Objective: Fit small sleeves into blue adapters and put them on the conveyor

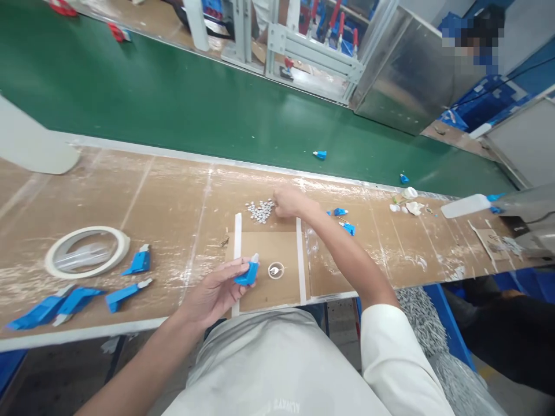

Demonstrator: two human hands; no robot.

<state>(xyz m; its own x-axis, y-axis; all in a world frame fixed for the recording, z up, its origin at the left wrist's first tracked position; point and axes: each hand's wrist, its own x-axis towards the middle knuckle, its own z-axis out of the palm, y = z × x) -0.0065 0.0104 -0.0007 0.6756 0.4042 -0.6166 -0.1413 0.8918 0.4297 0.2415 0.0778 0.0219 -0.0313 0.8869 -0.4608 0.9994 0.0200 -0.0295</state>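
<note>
My left hand (223, 289) is closed around a blue plastic part (248, 274) with a pale tip pointing up, held over the near edge of the cardboard sheet. At the far side of the bench, my right hand (288, 202) reaches into the right edge of a pile of small silvery pieces (260, 211). Its fingers are bent together and point down; whatever is between them is hidden. A small round cup (276, 270) with something white inside stands on the cardboard (286, 242), right of the left hand.
A roll of tape (52, 263) and several blue parts (124, 294) lie on the left. More blue parts (348, 228) are right of my forearm. Beyond runs a green conveyor belt (182, 98) carrying blue pieces. A white bottle (466, 205) lies far right; another person is behind.
</note>
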